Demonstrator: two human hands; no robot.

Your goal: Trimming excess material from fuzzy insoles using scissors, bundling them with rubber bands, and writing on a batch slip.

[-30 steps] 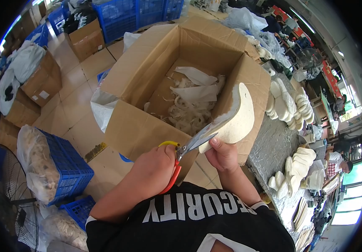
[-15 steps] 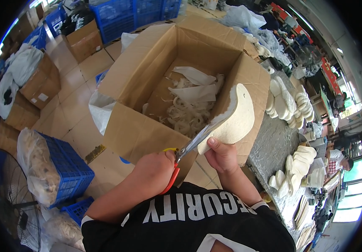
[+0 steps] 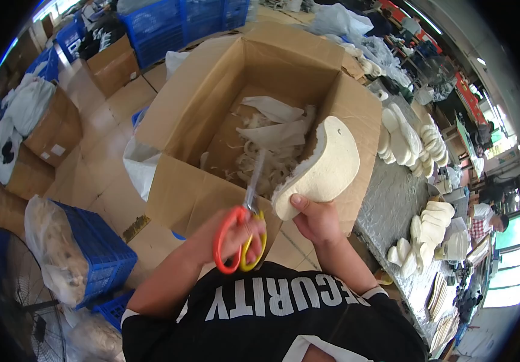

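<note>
My left hand (image 3: 226,232), a little blurred, is closed around a pair of scissors (image 3: 251,199) with one red and one yellow handle loop. Their blades point away from me over the near side of an open cardboard box (image 3: 193,187), apart from the insole. A cream insole-shaped piece (image 3: 329,166) is pinched in my right hand (image 3: 320,220), the thumb on its upper face. White fluff sticks out along its left edge. Inside the box lie curly white trimmings (image 3: 260,163) and flat white scraps (image 3: 272,108).
To the right, a grey worktable (image 3: 380,205) bears stacks of cream insoles (image 3: 429,226). A blue crate (image 3: 106,241) with a plastic bag and a fan (image 3: 30,289) stand at the left. Blue crates (image 3: 157,30) line the back. People work at the far right.
The scissors have come away from the insole's edge, swinging left and upright, and my left hand has turned so both handle loops show. The right hand still holds the insole.
</note>
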